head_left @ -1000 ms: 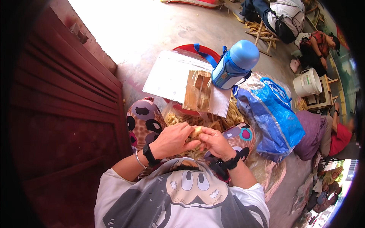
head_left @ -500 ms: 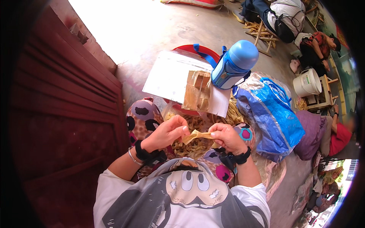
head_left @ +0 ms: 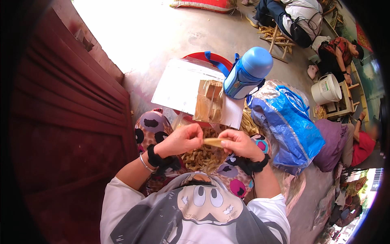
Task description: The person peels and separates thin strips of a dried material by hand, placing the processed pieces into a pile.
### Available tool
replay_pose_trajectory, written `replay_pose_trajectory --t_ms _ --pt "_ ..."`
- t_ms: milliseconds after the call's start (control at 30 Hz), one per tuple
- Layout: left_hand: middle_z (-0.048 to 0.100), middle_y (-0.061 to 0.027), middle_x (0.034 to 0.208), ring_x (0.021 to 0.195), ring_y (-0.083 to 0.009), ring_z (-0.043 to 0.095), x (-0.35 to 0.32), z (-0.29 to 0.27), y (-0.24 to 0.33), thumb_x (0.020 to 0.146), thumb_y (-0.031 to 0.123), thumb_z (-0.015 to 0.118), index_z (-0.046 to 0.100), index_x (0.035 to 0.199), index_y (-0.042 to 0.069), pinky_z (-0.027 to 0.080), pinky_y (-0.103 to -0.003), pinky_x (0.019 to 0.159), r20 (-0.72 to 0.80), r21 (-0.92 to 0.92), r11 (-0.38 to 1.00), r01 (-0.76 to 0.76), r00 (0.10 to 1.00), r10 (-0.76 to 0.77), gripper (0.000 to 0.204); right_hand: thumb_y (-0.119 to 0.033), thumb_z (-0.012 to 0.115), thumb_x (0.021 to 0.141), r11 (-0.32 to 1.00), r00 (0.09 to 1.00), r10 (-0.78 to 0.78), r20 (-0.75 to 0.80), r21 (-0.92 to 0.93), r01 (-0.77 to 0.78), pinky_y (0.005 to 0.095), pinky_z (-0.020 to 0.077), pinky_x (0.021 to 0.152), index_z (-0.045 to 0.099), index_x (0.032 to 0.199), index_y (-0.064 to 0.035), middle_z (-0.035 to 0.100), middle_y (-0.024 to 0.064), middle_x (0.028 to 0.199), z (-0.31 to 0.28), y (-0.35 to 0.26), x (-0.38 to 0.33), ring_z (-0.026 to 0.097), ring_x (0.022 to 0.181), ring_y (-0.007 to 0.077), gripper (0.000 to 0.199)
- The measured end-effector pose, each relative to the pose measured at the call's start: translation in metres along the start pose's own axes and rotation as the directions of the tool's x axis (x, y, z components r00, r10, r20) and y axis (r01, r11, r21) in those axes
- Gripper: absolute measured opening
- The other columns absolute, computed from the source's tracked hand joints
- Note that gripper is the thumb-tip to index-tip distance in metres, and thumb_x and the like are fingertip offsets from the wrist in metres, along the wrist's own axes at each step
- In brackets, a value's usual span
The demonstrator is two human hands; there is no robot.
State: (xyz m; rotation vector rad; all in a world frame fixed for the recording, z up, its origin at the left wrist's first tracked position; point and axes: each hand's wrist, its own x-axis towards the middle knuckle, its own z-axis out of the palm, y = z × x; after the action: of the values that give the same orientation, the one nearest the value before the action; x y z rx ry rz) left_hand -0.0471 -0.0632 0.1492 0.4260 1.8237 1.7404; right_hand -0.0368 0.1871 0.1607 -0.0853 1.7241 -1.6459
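Observation:
A thin, pale yellow strip (head_left: 213,142) stretches between my two hands above my lap. Its material cannot be told for sure; it looks like a flat, dried leaf or husk. My left hand (head_left: 185,139) pinches one end, fingers pressed together. The other end is held between thumb and fingers of my right hand (head_left: 240,144). Beneath both hands, many similar yellowish pieces (head_left: 202,158) lie heaped between my knees. Just beyond them, a brown block wrapped in clear film (head_left: 209,103) rests on white sheets (head_left: 178,89).
The sheets lie over a red basin (head_left: 199,55), with a blue bottle (head_left: 250,73) standing on them. At right sits a blue bag (head_left: 288,126). A dark red door (head_left: 73,134) closes off the left. Other people work at the far right, near a white bucket (head_left: 326,90).
My left hand has closed on the strip's left end, where its fingers were beside a flared, loose end before. The strip now looks narrower and straighter between the hands.

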Motion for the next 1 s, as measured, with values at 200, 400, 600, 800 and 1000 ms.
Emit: replay_pose_trajectory --t_ms 200,400,600,800,1000 --pt "0.058 -0.0128 0.074 0.07 -0.0312 0.059 0.047 -0.017 0.016 0.081 0.008 0.058 0.051 0.088 0.003 0.046 -0.038 0.06 -0.212 0.699 0.668 -0.256 0.818 0.535 0.011 -0.013 0.054 0.091 0.967 0.882 -0.254 -0.396 -0.095 0.236 0.0211 0.0443 0.053 0.057 0.094 -0.0024 0.059 -0.0013 0.069 -0.014 -0.013 0.05 0.055 0.059 0.0056 0.011" --pt "0.057 -0.0139 0.072 0.067 -0.0333 0.058 0.051 -0.032 0.001 0.081 0.008 0.055 0.052 0.085 0.003 0.047 -0.039 0.061 -0.265 0.832 0.554 -0.007 0.873 0.41 0.007 -0.014 0.054 0.089 0.896 0.782 -0.31 -0.541 -0.442 0.05 0.0224 0.0431 0.051 0.056 0.091 -0.0006 0.061 0.0033 0.069 -0.035 0.014 0.07 0.056 0.057 0.0084 0.014" --pt "0.052 -0.0129 0.111 0.084 -0.0275 0.06 0.002 0.01 0.046 0.075 0.003 0.058 0.054 0.105 0.003 0.051 -0.034 0.072 -0.08 0.829 0.488 -0.273 0.806 0.586 0.03 -0.02 0.054 0.093 0.969 0.966 -0.064 -0.251 0.214 0.12 0.0167 0.0427 0.045 0.053 0.102 -0.005 0.061 0.0047 0.074 0.023 -0.014 0.018 0.054 0.055 0.0055 0.018" --pt "0.061 -0.0101 0.089 0.079 -0.0265 0.062 -0.005 -0.015 0.027 0.075 0.001 0.058 0.059 0.096 0.003 0.051 -0.033 0.067 -0.126 0.879 0.436 -0.194 0.787 0.604 0.021 -0.018 0.06 0.088 0.991 0.982 0.117 0.148 0.046 -0.125 0.0152 0.0429 0.048 0.057 0.107 -0.0043 0.064 0.0031 0.085 0.017 -0.005 -0.006 0.058 0.069 0.0041 0.023" --pt "0.061 -0.0099 0.069 0.065 -0.0257 0.062 -0.025 0.02 -0.005 0.089 0.018 0.052 0.058 0.085 0.003 0.049 -0.034 0.057 0.059 0.618 0.786 -0.03 0.998 -0.008 0.017 -0.002 0.055 0.087 0.918 0.983 -0.169 -0.069 0.353 0.182 0.0141 0.0439 0.051 0.055 0.118 -0.0054 0.063 0.0063 0.102 0.031 0.002 -0.001 0.057 0.075 0.0043 0.031"
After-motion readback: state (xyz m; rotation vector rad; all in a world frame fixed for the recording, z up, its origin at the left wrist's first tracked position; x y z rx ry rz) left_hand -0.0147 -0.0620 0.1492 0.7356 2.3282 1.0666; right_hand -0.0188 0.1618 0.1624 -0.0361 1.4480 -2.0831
